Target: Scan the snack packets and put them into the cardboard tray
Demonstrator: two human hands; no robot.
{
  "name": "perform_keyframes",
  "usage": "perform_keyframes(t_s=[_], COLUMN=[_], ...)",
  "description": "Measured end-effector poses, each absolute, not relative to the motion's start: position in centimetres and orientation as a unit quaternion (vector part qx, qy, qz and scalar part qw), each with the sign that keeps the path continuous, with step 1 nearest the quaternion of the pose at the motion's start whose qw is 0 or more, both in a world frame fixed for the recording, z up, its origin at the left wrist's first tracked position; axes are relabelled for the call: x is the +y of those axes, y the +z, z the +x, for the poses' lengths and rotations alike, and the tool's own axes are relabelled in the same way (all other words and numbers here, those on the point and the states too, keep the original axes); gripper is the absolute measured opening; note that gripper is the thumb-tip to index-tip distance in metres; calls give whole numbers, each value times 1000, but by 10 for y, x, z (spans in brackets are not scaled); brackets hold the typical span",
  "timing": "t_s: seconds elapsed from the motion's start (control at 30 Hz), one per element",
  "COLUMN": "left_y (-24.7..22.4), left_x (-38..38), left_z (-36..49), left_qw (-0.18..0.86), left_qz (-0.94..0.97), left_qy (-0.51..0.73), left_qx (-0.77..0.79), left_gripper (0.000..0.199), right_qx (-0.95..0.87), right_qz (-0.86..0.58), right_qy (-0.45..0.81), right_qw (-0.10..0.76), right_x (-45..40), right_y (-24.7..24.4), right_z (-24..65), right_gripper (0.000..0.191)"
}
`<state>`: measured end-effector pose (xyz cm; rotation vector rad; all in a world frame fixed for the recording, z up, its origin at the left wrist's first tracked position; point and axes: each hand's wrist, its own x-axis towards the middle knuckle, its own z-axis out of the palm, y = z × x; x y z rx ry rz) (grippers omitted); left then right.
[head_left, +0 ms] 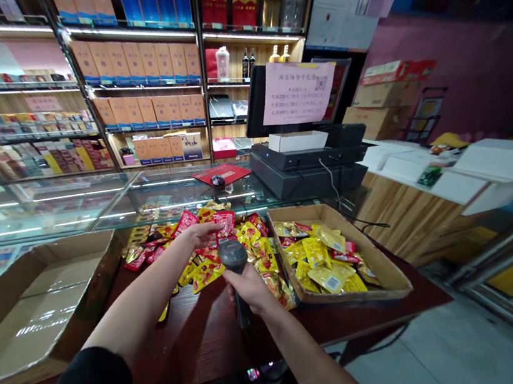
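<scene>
On the dark red counter, a shallow brown cardboard tray of yellow, gold and red foil packets is set at three o'clock from the black handheld scanner, gripped in the closed right hand. At twelve o'clock, a shiny red packet is pinched in the part-curled left hand, seemingly presented; steady aim is called for.

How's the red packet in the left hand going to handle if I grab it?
The red packet looks like a small, thin pouch, so it's probably light and somewhat floppy. Its glossy surface suggests it may slide a little in the left hand. Being flat rather than round, it seems unlikely to roll if set down.
</scene>
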<state>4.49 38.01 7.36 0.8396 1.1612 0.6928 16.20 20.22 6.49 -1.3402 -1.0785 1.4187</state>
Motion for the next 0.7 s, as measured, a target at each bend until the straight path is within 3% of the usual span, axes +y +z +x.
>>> perform_keyframes(t_s=[0.1,0.3,0.5,0.7], left_y=[77,77,79,109], left_x=[378,361,332,325], left_z=[45,46,60,108], left_qw=[706,708,762,832], left_qz=[368,386,383,355], left_qy=[275,245,223,220], left_qx=[539,538,472,365], left_gripper=[32,31,26,19], right_qx=[-419,-326,-202,-164], right_qz=[-540,-524,-471,-440], right_qy=[575,523,689,716], right_qw=[449,588,513,516], right_x=[203,219,237,243], right_y=[65,72,90,111], right_z=[163,189,232,283], right_gripper=[12,16,18,17])
